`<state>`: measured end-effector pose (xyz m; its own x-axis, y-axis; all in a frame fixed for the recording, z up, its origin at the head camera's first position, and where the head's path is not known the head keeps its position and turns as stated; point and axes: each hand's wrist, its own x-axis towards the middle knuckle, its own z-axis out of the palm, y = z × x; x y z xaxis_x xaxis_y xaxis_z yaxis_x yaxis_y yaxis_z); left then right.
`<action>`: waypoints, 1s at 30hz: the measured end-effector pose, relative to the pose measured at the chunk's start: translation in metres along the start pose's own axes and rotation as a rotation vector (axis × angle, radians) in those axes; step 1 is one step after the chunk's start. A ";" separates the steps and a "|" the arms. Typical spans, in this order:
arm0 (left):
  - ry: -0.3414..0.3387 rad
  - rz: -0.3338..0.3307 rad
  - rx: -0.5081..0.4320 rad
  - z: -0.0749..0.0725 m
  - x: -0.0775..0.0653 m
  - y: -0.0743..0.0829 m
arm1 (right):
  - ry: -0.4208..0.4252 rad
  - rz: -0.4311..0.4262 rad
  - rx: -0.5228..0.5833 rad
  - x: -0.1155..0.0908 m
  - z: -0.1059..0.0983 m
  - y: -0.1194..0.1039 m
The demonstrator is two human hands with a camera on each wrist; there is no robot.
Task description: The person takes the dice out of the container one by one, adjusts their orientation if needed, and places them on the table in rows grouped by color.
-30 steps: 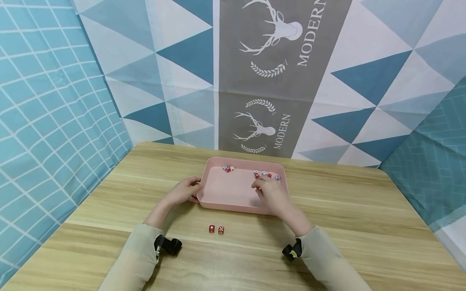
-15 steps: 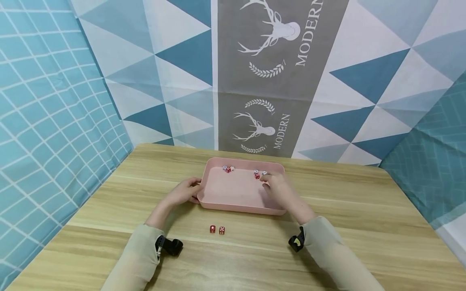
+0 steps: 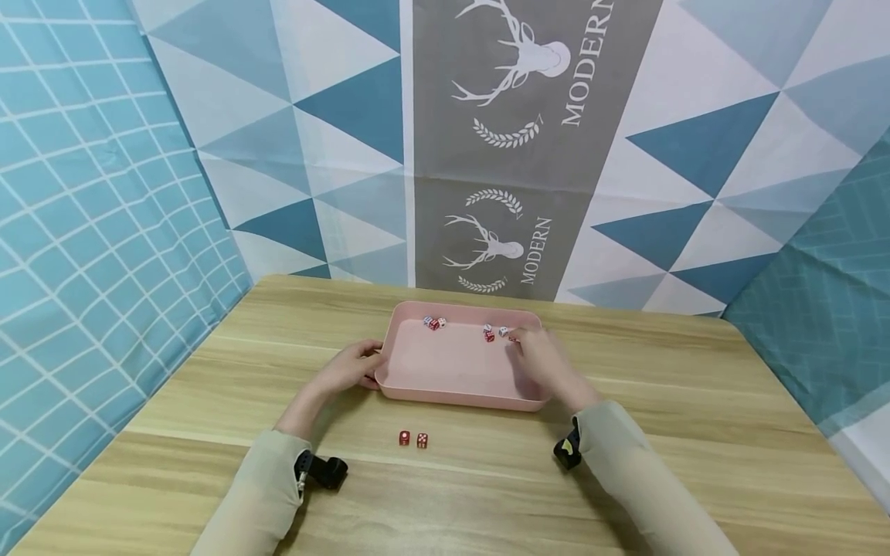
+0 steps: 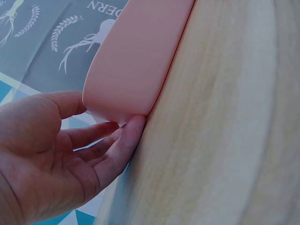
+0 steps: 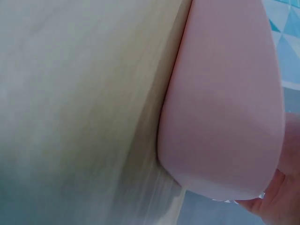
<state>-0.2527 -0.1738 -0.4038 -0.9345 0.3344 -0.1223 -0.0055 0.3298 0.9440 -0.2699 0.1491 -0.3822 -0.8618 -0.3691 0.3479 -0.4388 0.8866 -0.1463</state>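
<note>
- Dice (image 3: 490,337) lie along the far side of a pink tray (image 3: 445,363), its long axis running left to right before the person, in the head view; the right-side group sits just left of the fingertips of the right hand (image 3: 545,359), the nearer one. Two red dice (image 3: 405,438) rest on the wooden table (image 3: 487,494), nearer the person.
- Left wrist view: the left hand (image 4: 65,154) grips the tray's end, thumb at the rim, fingers low.
- Right wrist view: the tray wall hides the right fingertips; whether they pinch a die cannot be told.
</note>
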 end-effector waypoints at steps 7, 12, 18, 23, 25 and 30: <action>-0.005 -0.005 0.000 -0.001 0.000 -0.001 | -0.006 -0.004 -0.045 0.006 0.004 0.005; 0.002 -0.008 0.001 0.000 0.000 -0.001 | -0.032 0.005 -0.050 0.009 0.008 0.007; 0.008 -0.022 0.004 0.000 0.001 -0.001 | -0.063 0.023 -0.058 0.011 0.012 0.007; 0.008 -0.014 0.004 0.000 0.001 0.000 | -0.080 0.036 -0.064 0.012 0.012 0.007; 0.009 -0.014 0.003 0.000 0.001 0.001 | -0.083 0.038 -0.063 0.013 0.012 0.007; 0.000 -0.016 0.003 -0.001 0.000 0.001 | -0.096 0.041 -0.063 0.014 0.013 0.007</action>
<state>-0.2530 -0.1744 -0.4023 -0.9342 0.3291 -0.1377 -0.0199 0.3375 0.9411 -0.2880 0.1467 -0.3906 -0.9004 -0.3548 0.2520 -0.3887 0.9160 -0.0990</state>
